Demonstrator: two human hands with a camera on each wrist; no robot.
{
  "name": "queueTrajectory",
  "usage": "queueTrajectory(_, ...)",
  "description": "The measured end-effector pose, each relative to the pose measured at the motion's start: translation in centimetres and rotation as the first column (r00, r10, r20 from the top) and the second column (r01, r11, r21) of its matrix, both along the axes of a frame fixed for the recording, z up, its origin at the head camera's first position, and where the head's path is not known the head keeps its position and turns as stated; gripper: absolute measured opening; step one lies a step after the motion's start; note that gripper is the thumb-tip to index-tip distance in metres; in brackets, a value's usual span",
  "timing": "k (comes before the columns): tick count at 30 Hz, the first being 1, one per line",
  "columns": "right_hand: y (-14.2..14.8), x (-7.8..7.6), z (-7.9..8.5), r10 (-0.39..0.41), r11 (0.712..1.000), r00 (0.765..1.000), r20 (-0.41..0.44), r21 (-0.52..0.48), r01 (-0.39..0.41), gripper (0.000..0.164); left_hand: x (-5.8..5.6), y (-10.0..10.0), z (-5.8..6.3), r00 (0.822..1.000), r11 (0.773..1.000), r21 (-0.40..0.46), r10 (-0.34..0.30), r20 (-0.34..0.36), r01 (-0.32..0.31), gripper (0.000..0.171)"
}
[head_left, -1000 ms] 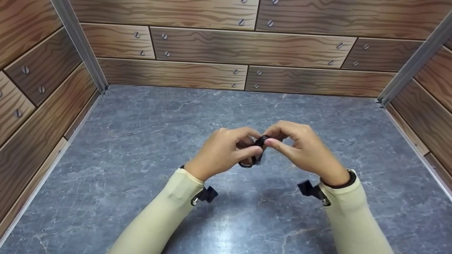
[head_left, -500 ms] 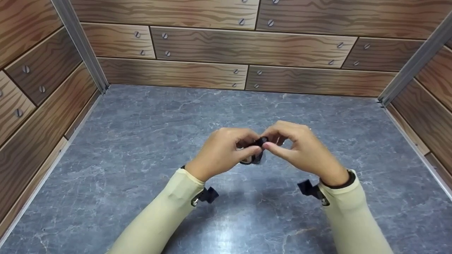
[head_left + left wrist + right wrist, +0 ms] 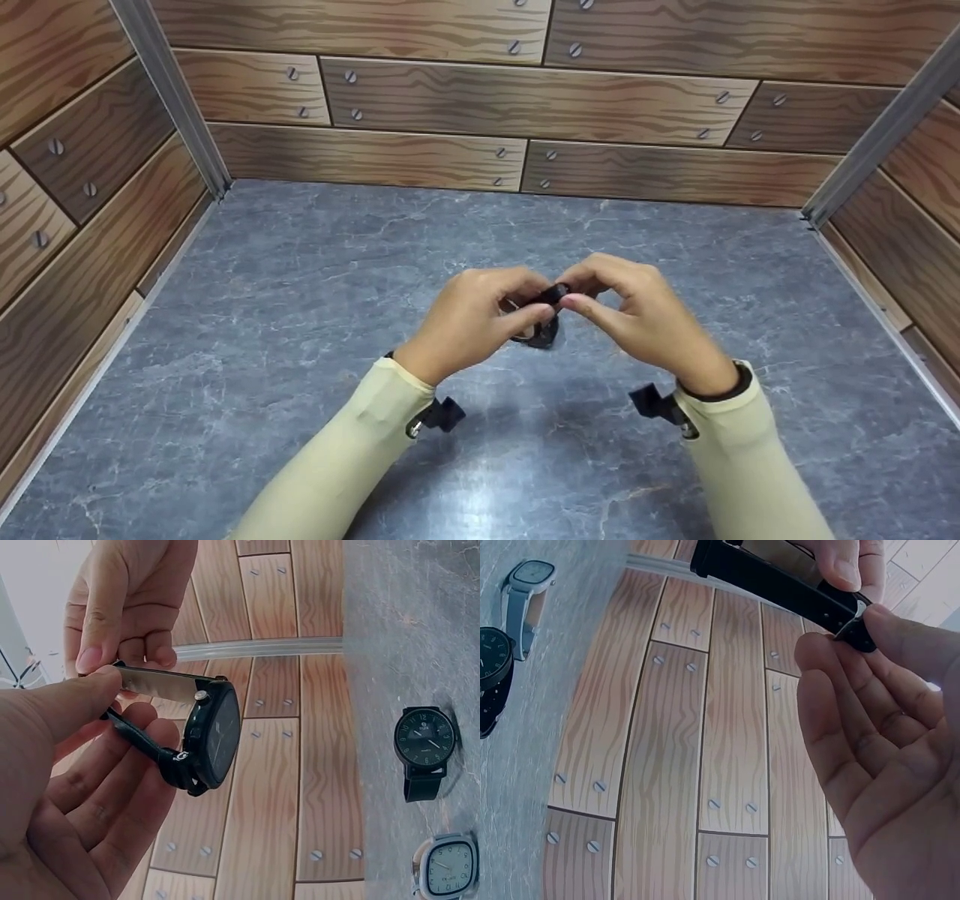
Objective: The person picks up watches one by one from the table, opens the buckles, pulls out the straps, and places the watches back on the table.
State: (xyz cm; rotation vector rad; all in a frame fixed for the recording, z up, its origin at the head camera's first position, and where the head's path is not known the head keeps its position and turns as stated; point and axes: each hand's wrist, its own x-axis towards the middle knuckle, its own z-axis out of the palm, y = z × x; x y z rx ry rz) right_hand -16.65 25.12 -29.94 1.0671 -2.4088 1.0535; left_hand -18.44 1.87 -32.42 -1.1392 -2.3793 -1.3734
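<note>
A black wristwatch [image 3: 214, 735] hangs between my hands, its strap bent into a loop and its round dial turned sideways in the left wrist view. My left hand [image 3: 469, 319] pinches the strap between thumb and fingers. From the other side my right hand [image 3: 637, 315] pinches the strap end by the metal buckle [image 3: 851, 622], thumb against fingertips. In the right wrist view the strap [image 3: 780, 592] crosses above the right palm; the dial is out of that frame. Fingers cover part of the strap in the head view.
In the left wrist view, a round black watch [image 3: 424, 739] and a pale square-faced watch [image 3: 446, 870] lie on the grey marbled table [image 3: 337, 247]. Wood-patterned walls [image 3: 420, 97] enclose the back and sides. A small black mount [image 3: 442, 414] sits on each wrist.
Both hands stay almost in place, lifting very slightly since half a second ago. The watch between them has turned a little, and its strap end now lies flatter at the fingertips.
</note>
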Motion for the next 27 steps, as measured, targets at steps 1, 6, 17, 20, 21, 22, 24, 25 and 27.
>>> queueTrajectory(1, 0.0, 0.01, -0.01, -0.005, 1.0, 1.0, 0.001, -0.002, 0.005, 0.015, 0.03, 0.02, 0.03, 1.0, 1.0, -0.002, 0.0, 0.01, 0.0, 0.015)
queueTrajectory(6, -0.01, 0.0, -0.09, -0.031, 0.999, 0.999, 0.009, -0.008, 0.031, 0.013, 0.18, 0.19, 0.26, 0.997, 1.0, 0.009, 0.004, 0.075, -0.005, 0.014)
queueTrajectory(17, -0.11, -0.17, -0.45, -0.032, 0.999, 0.999, 0.042, -0.038, 0.033, 0.011, 0.18, 0.1, 0.17, 0.995, 1.0, 0.015, 0.007, 0.096, -0.008, 0.014)
queueTrajectory(20, -0.15, -0.14, -0.48, -0.034, 0.998, 0.998, 0.044, -0.044, 0.036, 0.012, 0.12, 0.12, 0.06, 0.995, 1.0, 0.017, 0.006, 0.096, -0.008, 0.014)
queueTrajectory(21, -0.17, -0.13, -0.48, -0.035, 0.998, 0.998, 0.047, -0.048, 0.037, 0.012, 0.12, 0.12, 0.04, 0.995, 1.0, 0.024, 0.001, 0.105, -0.004, 0.014)
queueTrajectory(22, -0.21, -0.11, -0.48, -0.036, 0.998, 0.998, 0.047, -0.052, 0.038, 0.012, 0.11, 0.13, 0.02, 0.993, 0.999, 0.034, -0.005, 0.116, 0.001, 0.014)
queueTrajectory(24, -0.3, -0.1, -0.45, -0.036, 0.997, 0.998, 0.047, -0.064, 0.039, 0.012, 0.1, 0.14, 0.0, 0.99, 0.998, 0.061, -0.02, 0.142, 0.011, 0.014)
queueTrajectory(25, -0.34, -0.09, -0.43, -0.037, 0.997, 0.998, 0.049, -0.068, 0.04, 0.012, 0.1, 0.15, 0.01, 0.987, 0.997, 0.078, -0.029, 0.156, 0.017, 0.014)
queueTrajectory(27, -0.41, -0.12, -0.38, -0.036, 0.996, 0.998, 0.054, -0.078, 0.04, 0.012, 0.1, 0.14, 0.01, 0.982, 0.994, 0.108, -0.046, 0.181, 0.027, 0.014)
